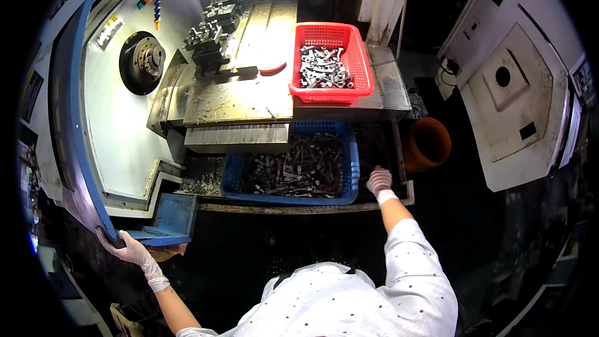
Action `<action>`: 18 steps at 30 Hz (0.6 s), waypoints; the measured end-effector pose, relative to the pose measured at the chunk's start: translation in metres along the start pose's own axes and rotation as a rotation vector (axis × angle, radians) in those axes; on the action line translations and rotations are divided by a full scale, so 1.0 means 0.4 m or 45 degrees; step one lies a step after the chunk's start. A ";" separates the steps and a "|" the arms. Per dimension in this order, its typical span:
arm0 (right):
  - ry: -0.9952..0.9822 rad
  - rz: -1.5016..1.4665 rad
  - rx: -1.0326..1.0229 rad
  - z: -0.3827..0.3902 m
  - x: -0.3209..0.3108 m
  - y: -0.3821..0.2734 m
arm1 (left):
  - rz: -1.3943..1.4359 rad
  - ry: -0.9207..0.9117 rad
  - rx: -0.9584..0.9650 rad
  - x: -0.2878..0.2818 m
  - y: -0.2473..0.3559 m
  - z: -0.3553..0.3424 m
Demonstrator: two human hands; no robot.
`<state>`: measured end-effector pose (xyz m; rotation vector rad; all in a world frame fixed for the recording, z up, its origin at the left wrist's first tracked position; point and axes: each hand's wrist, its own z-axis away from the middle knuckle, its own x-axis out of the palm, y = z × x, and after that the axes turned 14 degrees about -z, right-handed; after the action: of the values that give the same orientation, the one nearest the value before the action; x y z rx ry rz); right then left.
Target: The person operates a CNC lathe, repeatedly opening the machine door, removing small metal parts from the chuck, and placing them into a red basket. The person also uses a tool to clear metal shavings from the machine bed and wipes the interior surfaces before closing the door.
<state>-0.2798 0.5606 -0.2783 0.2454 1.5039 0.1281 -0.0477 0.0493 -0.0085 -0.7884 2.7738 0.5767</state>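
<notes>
My left hand (125, 246), in a white glove, grips the dark handle at the lower edge of the blue-framed machine door (87, 193). My gloved right hand (380, 181) is curled just right of the blue basket (351, 171), near the rim of a dark metal tray (399, 150); what its fingers hold, if anything, I cannot make out. The blue basket sits under the machine bed and holds several small dark metal parts. A red basket (364, 68) with several shiny small metal parts rests on the bed's right end.
Inside the machine are a round chuck (143, 62), tool blocks (209, 43), a red curved object (272, 68) and a coolant hose (159, 0). A blue chute (175, 218) sits at the lower left. An orange bucket (443, 131) stands right of the tray, beside a white machine panel (530, 118).
</notes>
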 end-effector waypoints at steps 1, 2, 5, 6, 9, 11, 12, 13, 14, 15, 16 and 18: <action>0.293 0.344 0.056 0.023 0.070 0.042 | 0.007 -0.003 0.003 0.004 0.029 -0.002; 0.132 -0.192 0.065 0.060 -0.054 0.061 | 0.054 -0.011 0.000 0.005 0.023 -0.001; -0.071 -1.800 0.255 0.167 -0.301 0.111 | 0.022 -0.033 0.002 -0.020 0.027 0.007; -0.065 -2.218 0.234 0.196 -0.291 0.126 | -0.025 -0.037 0.012 -0.028 0.023 0.005; -0.721 -2.562 -0.107 0.250 -0.565 0.056 | 0.011 -0.039 -0.035 -0.017 0.046 0.016; -1.082 -2.502 -0.462 0.246 -0.691 -0.064 | 0.025 -0.077 -0.036 -0.025 0.030 0.015; -1.222 -2.462 -0.628 0.230 -0.738 -0.149 | 0.016 -0.091 0.005 -0.024 0.029 0.017; -1.277 -2.470 -0.752 0.206 -0.778 -0.255 | 0.038 -0.107 0.017 -0.023 0.028 0.016; -1.332 -2.499 -0.859 0.177 -0.811 -0.372 | 0.058 -0.119 0.032 -0.024 0.025 0.015; -1.375 -2.566 -0.915 0.144 -0.835 -0.497 | 0.042 -0.131 0.055 -0.032 0.024 0.012; -1.350 -2.685 -0.868 0.102 -0.854 -0.611 | 0.012 -0.139 0.091 -0.026 0.033 0.011; -1.260 -2.939 -0.657 0.016 -0.887 -0.822 | 0.070 -0.116 0.132 -0.015 0.032 0.008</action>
<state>-0.3192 0.1581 -0.0128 -1.6089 0.0273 -1.2327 -0.0494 0.0635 -0.0057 -0.6495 2.7243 0.4615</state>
